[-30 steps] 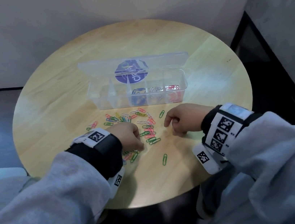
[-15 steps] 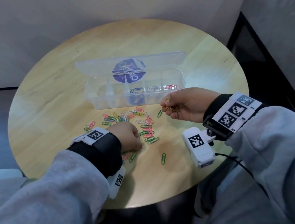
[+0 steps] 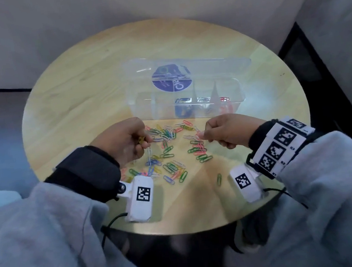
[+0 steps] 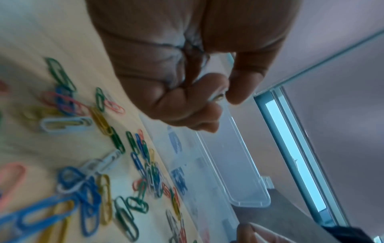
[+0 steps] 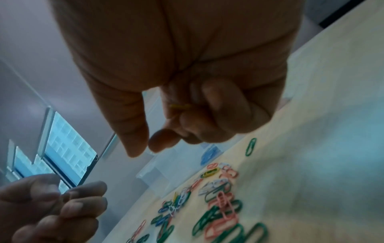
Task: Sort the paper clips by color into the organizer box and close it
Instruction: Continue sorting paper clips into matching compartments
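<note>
Left hand (image 3: 124, 140) is pinching a pale paper clip (image 3: 149, 154) in its grip; right hand (image 3: 226, 130) is curling round something yellow, probably clips. Loose clips (image 3: 169, 154) are lying on the desk (image 3: 88, 96) before the open organizer box (image 3: 185, 93).

Clear plastic organizer box (image 3: 186, 103) with divided compartments, hinged lid (image 3: 186, 68) open, few clips inside; multicoloured plastic-coated paper clips (image 3: 169, 154) scattered loose on desk just before it.
</note>
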{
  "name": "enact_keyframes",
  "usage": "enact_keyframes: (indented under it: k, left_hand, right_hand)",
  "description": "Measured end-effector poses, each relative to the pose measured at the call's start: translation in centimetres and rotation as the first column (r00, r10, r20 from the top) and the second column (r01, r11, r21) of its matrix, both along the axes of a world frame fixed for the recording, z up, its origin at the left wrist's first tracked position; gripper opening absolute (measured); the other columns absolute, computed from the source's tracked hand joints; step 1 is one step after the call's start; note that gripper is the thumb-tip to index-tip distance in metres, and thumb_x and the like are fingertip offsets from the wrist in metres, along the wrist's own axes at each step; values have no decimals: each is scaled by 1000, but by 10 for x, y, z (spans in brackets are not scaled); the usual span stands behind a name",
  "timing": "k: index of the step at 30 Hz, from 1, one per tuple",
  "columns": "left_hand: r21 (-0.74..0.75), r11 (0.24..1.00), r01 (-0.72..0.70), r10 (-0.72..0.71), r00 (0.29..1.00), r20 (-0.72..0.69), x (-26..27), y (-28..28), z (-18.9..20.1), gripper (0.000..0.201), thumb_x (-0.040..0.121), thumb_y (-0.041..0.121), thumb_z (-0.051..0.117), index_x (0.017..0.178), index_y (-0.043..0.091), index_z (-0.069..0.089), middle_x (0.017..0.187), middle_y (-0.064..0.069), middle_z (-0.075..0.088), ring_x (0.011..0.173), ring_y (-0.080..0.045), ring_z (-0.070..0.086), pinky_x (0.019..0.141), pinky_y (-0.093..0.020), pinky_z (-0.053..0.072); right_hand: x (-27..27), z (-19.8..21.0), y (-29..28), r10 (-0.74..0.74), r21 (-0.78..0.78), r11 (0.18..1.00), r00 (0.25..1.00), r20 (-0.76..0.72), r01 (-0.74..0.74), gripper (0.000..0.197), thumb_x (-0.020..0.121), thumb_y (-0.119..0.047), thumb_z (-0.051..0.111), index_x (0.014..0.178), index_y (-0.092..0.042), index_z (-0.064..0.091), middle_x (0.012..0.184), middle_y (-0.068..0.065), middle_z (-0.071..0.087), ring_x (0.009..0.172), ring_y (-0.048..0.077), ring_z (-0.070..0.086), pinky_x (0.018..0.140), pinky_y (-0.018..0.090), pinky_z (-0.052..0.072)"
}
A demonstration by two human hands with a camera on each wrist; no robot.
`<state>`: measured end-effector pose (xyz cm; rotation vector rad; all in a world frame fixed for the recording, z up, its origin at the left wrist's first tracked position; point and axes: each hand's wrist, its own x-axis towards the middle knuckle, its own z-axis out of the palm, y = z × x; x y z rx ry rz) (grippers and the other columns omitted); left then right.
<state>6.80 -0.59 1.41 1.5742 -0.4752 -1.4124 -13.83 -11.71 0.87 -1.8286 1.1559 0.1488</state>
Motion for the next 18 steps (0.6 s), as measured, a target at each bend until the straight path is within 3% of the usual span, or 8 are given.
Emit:
enact_keyframes:
  k: [4,7,10,13,16,18]
  left_hand:
    - [11,1000,-13,14,1000,-19,16,7,-4,20,79,7,41,60,12,39,51,-3,52,36,-8,40,34,-13,27]
    - [52,996,78,-86,982,170,29,5,-11,21,83,5,44,65,16,42,54,-1,44,35,-7,32,39,-15,22]
    - [157,943,292,-331,818,471,42,4,-19,18,85,6,52,73,20,51,62,-2,48,39,-10,40,41,-19,30]
    - [221,873,435,-482,699,529,41,4,-21,10,75,12,60,79,21,60,64,2,56,60,-17,56,61,-22,42]
    - [271,833,481,-528,550,647,34,1,-18,16,79,14,61,91,24,64,64,10,49,60,-9,48,56,-20,35]
    - [296,822,486,-528,459,715,30,-2,-14,16,80,17,61,92,28,63,65,12,45,59,-6,44,54,-20,33]
  right_hand:
    - [21,10,15,57,-106,993,997,-43,-62,34,83,-39,67,62,-21,46,43,-13,41,45,9,36,50,19,32]
    - [36,13,31,158,-192,965,982,-106,-176,18,82,-28,69,72,-23,56,56,-9,45,51,6,40,53,19,32]
    - [51,4,44,249,-194,938,947,-201,-288,11,81,-20,68,86,-28,62,59,-6,42,51,8,39,55,24,35]
    - [59,-7,50,273,-187,925,922,-275,-330,22,80,-17,67,99,-28,65,61,-8,41,53,6,39,54,23,35]
    - [64,-13,53,300,-181,911,897,-323,-370,28,79,-16,68,105,-26,64,63,-8,42,56,4,39,55,21,34]
    - [64,-14,53,296,-202,904,892,-342,-378,27,79,-17,69,104,-26,63,64,-9,41,57,4,39,56,23,35]
